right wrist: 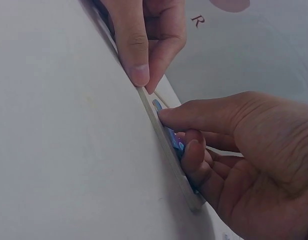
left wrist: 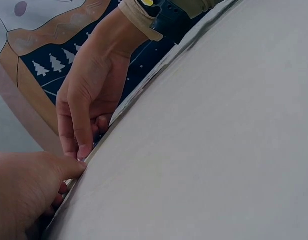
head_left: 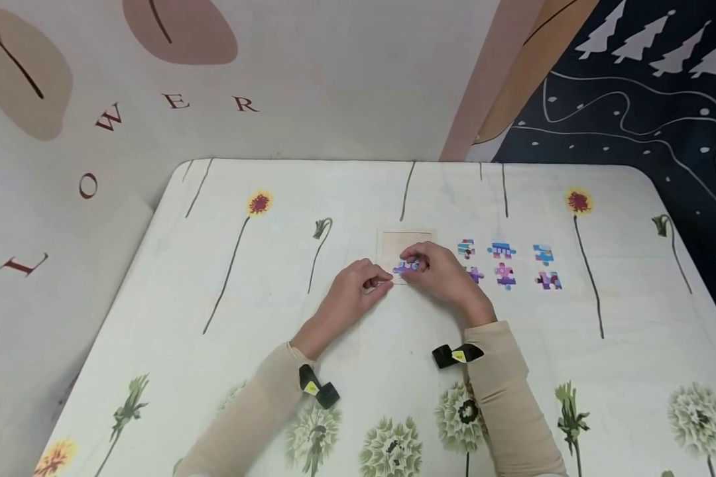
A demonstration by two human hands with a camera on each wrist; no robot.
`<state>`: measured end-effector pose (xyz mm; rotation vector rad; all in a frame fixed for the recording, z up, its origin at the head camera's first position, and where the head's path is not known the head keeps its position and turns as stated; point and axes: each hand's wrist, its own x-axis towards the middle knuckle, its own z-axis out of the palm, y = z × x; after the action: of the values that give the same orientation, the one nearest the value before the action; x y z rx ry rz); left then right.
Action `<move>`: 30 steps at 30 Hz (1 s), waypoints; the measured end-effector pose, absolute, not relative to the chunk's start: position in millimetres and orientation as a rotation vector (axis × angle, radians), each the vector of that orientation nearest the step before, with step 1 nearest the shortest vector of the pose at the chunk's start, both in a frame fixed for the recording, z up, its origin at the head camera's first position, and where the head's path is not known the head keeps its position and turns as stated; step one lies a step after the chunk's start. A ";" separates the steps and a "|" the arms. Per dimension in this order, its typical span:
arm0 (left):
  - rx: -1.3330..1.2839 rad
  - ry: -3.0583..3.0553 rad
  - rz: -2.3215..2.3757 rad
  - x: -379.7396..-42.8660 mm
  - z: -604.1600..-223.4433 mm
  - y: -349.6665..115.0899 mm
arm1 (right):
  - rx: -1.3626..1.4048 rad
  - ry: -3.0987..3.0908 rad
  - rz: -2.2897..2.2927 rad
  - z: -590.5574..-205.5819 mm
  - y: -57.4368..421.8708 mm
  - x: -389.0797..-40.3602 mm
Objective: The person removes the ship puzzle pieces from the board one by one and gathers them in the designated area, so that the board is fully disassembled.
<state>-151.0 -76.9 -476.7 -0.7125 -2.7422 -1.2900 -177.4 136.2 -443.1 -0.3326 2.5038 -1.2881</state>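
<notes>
A shallow wooden puzzle tray (head_left: 407, 240) lies on the table in the head view. At its near left corner, my left hand (head_left: 358, 290) pinches the rim between thumb and fingers; the right wrist view shows the thumb on the tray's edge (right wrist: 163, 137). My right hand (head_left: 444, 273) is over the tray's right side. Its thumb and fingers pinch a purple and blue jigsaw piece (head_left: 403, 267), low against the tray's near part. Part of that piece is hidden behind the fingers. From the left wrist, the tray is mostly covered by both hands.
Several loose jigsaw pieces lie in two rows right of the tray, among them a blue piece (head_left: 501, 250), a pink piece (head_left: 504, 275) and a purple piece (head_left: 549, 281). A flower-patterned cloth (head_left: 262, 397) covers the table. Printed hangings (head_left: 346, 86) stand behind it.
</notes>
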 end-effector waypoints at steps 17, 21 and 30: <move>-0.706 -2.760 -1.275 -151.3 -476.8 -76.3 | -0.357 2.500 -1.329 -442.2 139.2 -177.6; -0.704 -2.757 -1.275 -150.7 -477.8 -76.3 | -0.338 2.474 -1.352 -443.0 141.1 -177.4; -0.721 -2.747 -1.262 -151.2 -477.5 -77.0 | -0.279 2.403 -1.434 -441.8 145.0 -176.6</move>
<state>-151.2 -77.0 -477.5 -0.7215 -2.7471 -1.2621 -176.6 145.0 -441.8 -0.2788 2.4035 -1.4336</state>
